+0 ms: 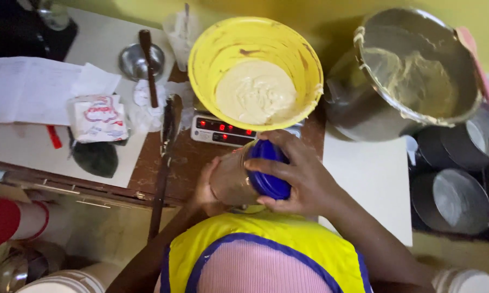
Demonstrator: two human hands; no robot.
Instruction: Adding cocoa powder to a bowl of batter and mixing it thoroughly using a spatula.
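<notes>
Baking kitchen: batter bowl, scale, cake tins.

The right hand reaches in from the lower right with its forearm stretched diagonally, palm down and fingers curled in a firm clasp. The left hand sits just beside it, coming up from below, thumb and fingers wrapped in a cupping grip. Both hands meet close before the chest.

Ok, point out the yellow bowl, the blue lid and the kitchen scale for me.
yellow bowl (223, 46): head view, bare inner wall at upper left.
blue lid (269, 182): head view, top face between the fingers.
kitchen scale (223, 132): head view, front panel with red lights.
</notes>
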